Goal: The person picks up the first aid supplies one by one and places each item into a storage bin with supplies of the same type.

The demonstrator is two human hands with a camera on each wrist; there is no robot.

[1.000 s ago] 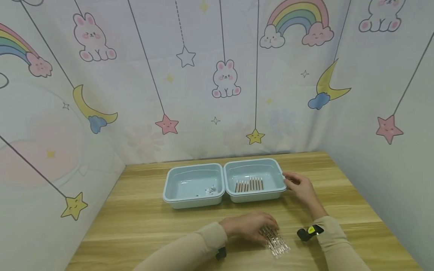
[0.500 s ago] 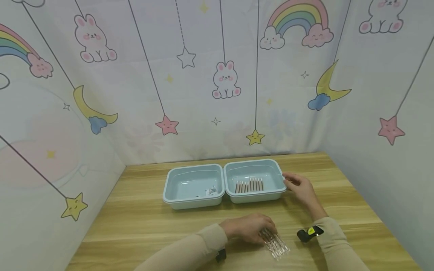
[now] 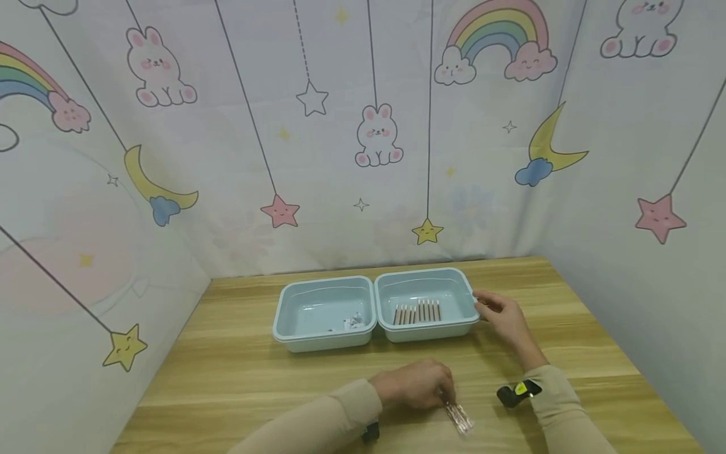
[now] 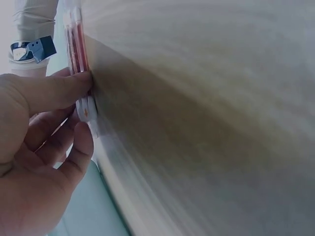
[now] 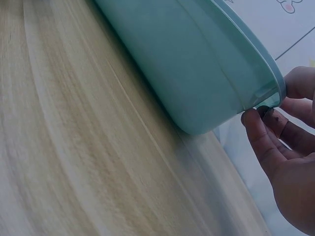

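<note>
My left hand (image 3: pixel 416 383) pinches a small bundle of clear-wrapped, reddish-brown swabs (image 3: pixel 460 420), which look like iodine swabs, low over the front of the table. In the left wrist view, thumb and fingers hold these swabs (image 4: pixel 78 46) near one end. My right hand (image 3: pixel 507 320) grips the right rim of the right light-blue tub (image 3: pixel 433 330); the right wrist view shows the thumb above the tub's rim (image 5: pixel 268 69) and fingers below it. Inside that tub, several brown swabs (image 3: pixel 416 313) with white tips stand side by side in a row.
Touching the right tub is a matching left tub (image 3: pixel 329 343), with small white crumpled bits (image 3: pixel 354 321) in its right corner. Both sit on a wood-grain table (image 3: pixel 238 372). Behind and at the sides hang printed cloth walls (image 3: pixel 317 170).
The left hand's fingers have drawn together on the swabs, and the bundle now looks narrower, its free end shifted slightly left. The right hand keeps its place on the tub.
</note>
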